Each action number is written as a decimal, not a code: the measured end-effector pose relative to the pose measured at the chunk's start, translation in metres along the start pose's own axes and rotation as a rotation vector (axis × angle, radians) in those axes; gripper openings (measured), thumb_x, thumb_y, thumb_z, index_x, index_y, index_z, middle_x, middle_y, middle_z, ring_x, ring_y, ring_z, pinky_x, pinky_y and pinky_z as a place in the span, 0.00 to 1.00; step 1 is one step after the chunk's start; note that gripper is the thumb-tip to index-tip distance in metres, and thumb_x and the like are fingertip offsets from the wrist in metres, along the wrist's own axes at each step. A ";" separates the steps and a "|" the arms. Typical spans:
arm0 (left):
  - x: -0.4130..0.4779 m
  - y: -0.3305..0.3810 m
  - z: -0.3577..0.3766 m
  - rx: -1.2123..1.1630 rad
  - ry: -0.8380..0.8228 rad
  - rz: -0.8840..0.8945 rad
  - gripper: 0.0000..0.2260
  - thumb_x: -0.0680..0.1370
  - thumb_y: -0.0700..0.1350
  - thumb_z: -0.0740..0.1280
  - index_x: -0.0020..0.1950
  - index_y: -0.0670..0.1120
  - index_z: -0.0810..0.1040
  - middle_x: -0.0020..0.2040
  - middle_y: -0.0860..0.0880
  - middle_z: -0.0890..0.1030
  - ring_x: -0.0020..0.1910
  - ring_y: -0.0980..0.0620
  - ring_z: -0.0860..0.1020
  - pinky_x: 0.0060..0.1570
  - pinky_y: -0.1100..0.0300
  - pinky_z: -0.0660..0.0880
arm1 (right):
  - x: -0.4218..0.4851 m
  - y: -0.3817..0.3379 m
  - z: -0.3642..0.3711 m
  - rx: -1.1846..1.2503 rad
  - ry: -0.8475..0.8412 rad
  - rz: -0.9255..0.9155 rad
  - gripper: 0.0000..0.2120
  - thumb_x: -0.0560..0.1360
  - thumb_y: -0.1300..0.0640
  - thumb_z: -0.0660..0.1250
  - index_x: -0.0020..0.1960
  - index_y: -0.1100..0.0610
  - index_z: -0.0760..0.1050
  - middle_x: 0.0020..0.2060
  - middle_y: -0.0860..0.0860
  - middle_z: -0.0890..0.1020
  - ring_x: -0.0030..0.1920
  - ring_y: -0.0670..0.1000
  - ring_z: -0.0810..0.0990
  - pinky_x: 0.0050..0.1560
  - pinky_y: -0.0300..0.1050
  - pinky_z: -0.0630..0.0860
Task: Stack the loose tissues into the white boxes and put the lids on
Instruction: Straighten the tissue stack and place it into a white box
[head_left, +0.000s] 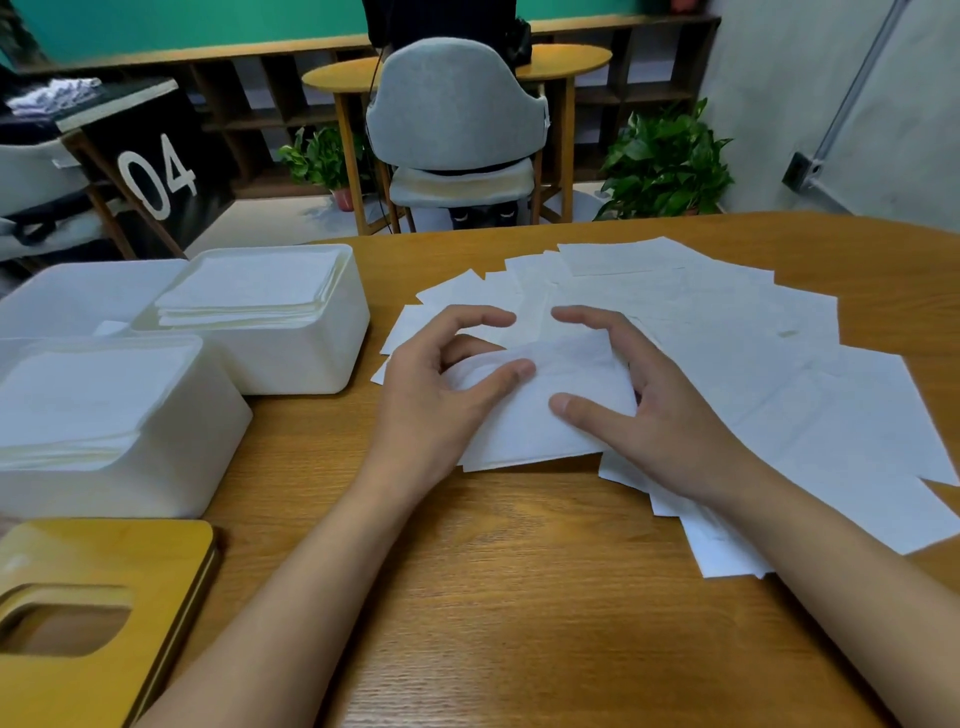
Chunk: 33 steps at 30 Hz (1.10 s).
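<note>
We are gripping a small stack of tissues (524, 426) between both hands: our left hand (436, 384) is curling round its left end, thumb pressing on top, and our right hand (649, 415) is clasping the right end likewise. The stack is lying nearly flat in the middle of the tabletop (493, 597), its long axis running roughly 9 to 3 o'clock, left end slightly nearer us. Loose tissues (753, 332) are fanning over the wood from 12 round to 4 o'clock of the hands. At 9 o'clock the far box (311, 358) and the near box (171, 467), both white, are sitting open, each holding stacked tissues. A yellow wooden lid (130, 571) with a cut-out slot is lying at 7 o'clock. Beyond the tabletop a grey chair (454, 104), a round table (332, 78) and potted plants (670, 161) are standing before a teal wall. A black panel (135, 130) at 10 o'clock is showing "04".
</note>
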<state>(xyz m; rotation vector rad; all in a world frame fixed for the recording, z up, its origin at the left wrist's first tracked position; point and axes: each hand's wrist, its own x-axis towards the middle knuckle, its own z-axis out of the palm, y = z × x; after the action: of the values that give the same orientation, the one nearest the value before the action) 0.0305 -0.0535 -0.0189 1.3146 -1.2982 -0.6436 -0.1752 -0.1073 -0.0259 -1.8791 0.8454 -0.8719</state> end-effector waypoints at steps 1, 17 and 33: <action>0.000 0.000 0.001 -0.005 0.005 -0.001 0.15 0.75 0.45 0.80 0.60 0.53 0.83 0.44 0.52 0.87 0.50 0.54 0.85 0.54 0.51 0.82 | 0.000 0.000 0.001 -0.003 -0.005 -0.008 0.30 0.78 0.55 0.75 0.74 0.35 0.67 0.70 0.35 0.72 0.71 0.44 0.74 0.71 0.56 0.75; 0.003 -0.005 0.006 -0.120 -0.020 -0.210 0.23 0.77 0.49 0.77 0.70 0.59 0.74 0.62 0.55 0.82 0.56 0.60 0.83 0.49 0.66 0.80 | 0.003 0.002 -0.013 0.074 0.112 -0.109 0.14 0.81 0.67 0.68 0.57 0.51 0.85 0.56 0.43 0.86 0.62 0.45 0.81 0.61 0.36 0.75; 0.012 -0.033 -0.013 0.725 -0.202 0.122 0.05 0.78 0.45 0.73 0.52 0.51 0.87 0.49 0.57 0.83 0.51 0.57 0.79 0.53 0.50 0.79 | 0.011 0.027 -0.029 -0.083 0.277 0.032 0.16 0.81 0.64 0.68 0.61 0.46 0.85 0.60 0.38 0.85 0.67 0.40 0.78 0.74 0.49 0.71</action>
<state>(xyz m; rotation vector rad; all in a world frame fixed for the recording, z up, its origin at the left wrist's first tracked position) 0.0559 -0.0682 -0.0427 1.7546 -1.8623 -0.2147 -0.1986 -0.1386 -0.0366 -1.8354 1.0911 -1.1093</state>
